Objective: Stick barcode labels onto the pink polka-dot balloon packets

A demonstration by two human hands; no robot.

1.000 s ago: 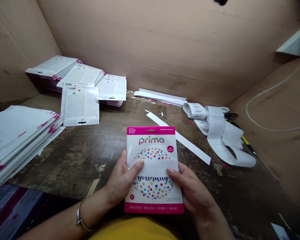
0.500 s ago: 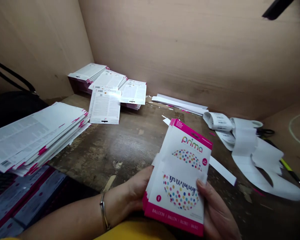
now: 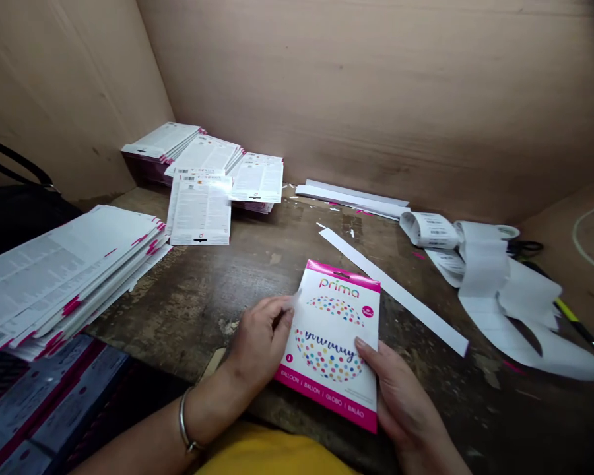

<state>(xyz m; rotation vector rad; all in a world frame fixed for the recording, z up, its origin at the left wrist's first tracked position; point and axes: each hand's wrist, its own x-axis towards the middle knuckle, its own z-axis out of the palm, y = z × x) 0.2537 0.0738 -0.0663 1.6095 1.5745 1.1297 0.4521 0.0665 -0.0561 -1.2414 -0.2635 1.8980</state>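
A stack of pink-and-white balloon packets point(image 3: 334, 394), its "prima" front facing up, is held tilted over the near side of the table. A plain white band point(image 3: 327, 323) crosses the front and covers the middle of the dotted balloon picture. My right hand point(image 3: 408, 402) grips the right edge, thumb on the front and fingers behind, out of sight. On the left edge, my left hand point(image 3: 260, 343) is closed with its fingertips at the band's side; whether they pinch the band or the packets is hard to tell.
Piles of packets lie face down at the left point(image 3: 79, 264) and back left point(image 3: 202, 208). A long white paper strip point(image 3: 400, 293) lies beyond the held stack; more strips point(image 3: 351, 198) lie along the back wall. At right are a curled label roll point(image 3: 480, 264) and a yellow-black cutter point(image 3: 574, 320).
The stack has shifted left and is turned flatter, showing mainly the top packet. My left hand has come up from behind the stack to its left edge. My right hand still holds the right edge.
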